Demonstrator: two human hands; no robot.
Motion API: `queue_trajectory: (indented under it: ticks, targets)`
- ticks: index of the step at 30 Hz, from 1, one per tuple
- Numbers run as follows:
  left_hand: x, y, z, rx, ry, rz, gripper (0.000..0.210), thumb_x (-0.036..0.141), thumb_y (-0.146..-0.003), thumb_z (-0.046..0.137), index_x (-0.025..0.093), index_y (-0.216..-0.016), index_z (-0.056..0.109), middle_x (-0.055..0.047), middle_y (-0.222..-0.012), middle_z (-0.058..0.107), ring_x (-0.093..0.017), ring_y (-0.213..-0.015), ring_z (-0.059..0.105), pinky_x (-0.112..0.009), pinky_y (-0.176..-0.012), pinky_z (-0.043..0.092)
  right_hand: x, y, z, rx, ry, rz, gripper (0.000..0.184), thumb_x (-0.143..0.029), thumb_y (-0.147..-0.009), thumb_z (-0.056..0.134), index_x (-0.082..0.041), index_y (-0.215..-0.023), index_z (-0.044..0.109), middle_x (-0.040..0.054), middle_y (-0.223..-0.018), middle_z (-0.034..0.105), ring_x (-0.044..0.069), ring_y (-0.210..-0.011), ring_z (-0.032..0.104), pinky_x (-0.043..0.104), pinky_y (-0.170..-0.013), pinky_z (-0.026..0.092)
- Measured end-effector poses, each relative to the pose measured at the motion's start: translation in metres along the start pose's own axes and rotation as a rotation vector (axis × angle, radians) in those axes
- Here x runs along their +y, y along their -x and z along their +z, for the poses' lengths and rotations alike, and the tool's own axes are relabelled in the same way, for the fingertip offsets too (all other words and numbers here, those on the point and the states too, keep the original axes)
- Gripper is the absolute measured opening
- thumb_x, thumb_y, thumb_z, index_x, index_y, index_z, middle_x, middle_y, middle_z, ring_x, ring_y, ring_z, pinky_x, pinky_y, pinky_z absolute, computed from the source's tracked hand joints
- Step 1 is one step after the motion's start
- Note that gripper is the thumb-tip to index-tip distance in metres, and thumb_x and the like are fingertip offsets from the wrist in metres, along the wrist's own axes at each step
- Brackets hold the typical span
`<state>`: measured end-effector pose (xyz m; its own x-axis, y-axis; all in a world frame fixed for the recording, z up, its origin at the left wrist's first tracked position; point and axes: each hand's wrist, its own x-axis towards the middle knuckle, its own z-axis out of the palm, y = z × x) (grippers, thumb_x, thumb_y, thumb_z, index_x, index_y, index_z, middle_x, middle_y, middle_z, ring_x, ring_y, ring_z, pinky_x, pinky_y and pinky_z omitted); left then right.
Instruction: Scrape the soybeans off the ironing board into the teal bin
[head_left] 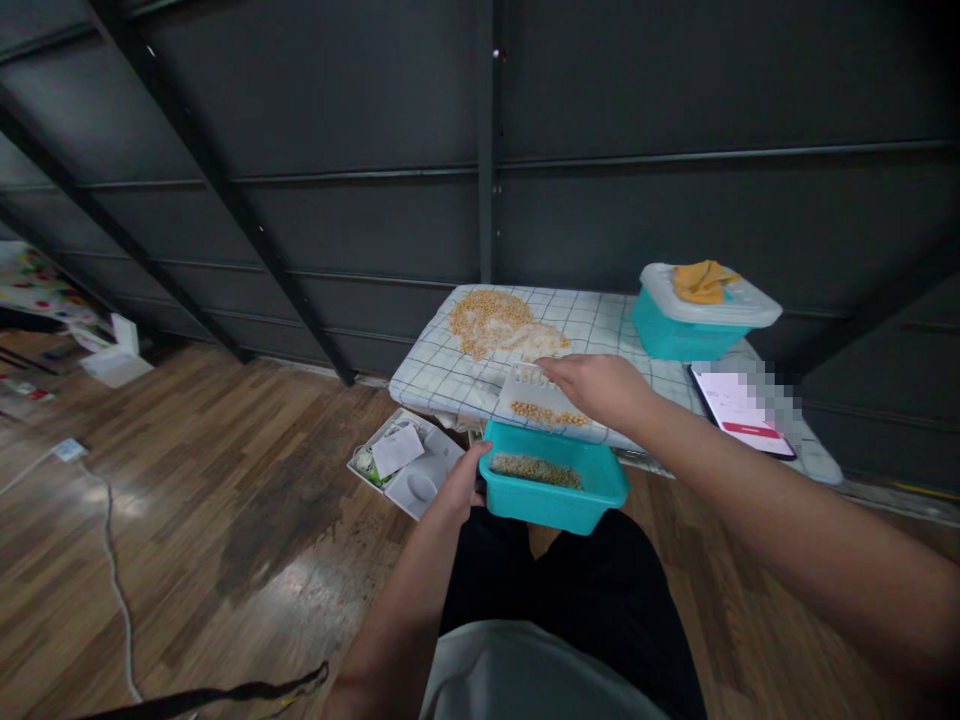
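Note:
My left hand [466, 482] grips the left rim of a teal plastic tub [551, 510], held just below the table edge above my lap. Yellow beans or kernels mixed with paler grains [536, 470] cover part of its bottom. My right hand [600, 388] is closed at the far edge of a white slotted plastic piece [517, 392] lying at the table's front edge; the fingertips are partly hidden. Yellow kernels [551, 414] are gathered along its near side, beside the tub. Farther back on the table, a spread pile of yellow kernels and whitish grains [491, 325] lies on the checked cloth.
The table [592, 310] carries a lidded teal tub [686, 335] with a yellow cloth [705, 281] on top, and a phone or tablet [739, 412] at right. An opened white box [409, 455] is below the table's left side. A white cable [112, 550] crosses the wooden floor.

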<state>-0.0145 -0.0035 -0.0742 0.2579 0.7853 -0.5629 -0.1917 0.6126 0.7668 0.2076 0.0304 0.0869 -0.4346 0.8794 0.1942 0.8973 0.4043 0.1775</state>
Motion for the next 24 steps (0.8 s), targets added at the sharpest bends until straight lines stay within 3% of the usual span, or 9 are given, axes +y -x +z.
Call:
queue_trajectory:
  ticks: [11,24]
  targets:
    - [0.007,0.014,0.007,0.011,-0.022,-0.003,0.06,0.061,-0.078,0.057,0.022,-0.123,0.064,-0.011,-0.112,0.074,-0.034,-0.105,0.067,-0.043,-0.073,0.058,-0.009,0.011,-0.003,0.011,-0.013,-0.022,0.04,-0.025,-0.097,0.039,-0.023,-0.129,0.062,0.0094,-0.102,0.075,0.023,-0.09,0.069,0.031,-0.07,0.049]
    - [0.004,0.011,0.005,0.014,-0.018,-0.007,0.06,0.059,-0.078,0.057,0.023,-0.126,0.062,-0.01,-0.111,0.074,-0.032,-0.099,0.068,-0.04,-0.066,0.058,-0.017,0.022,-0.01,0.015,0.0,-0.042,0.038,-0.025,-0.098,0.04,-0.022,-0.127,0.063,0.0091,-0.102,0.075,0.021,-0.085,0.069,0.029,-0.068,0.048]
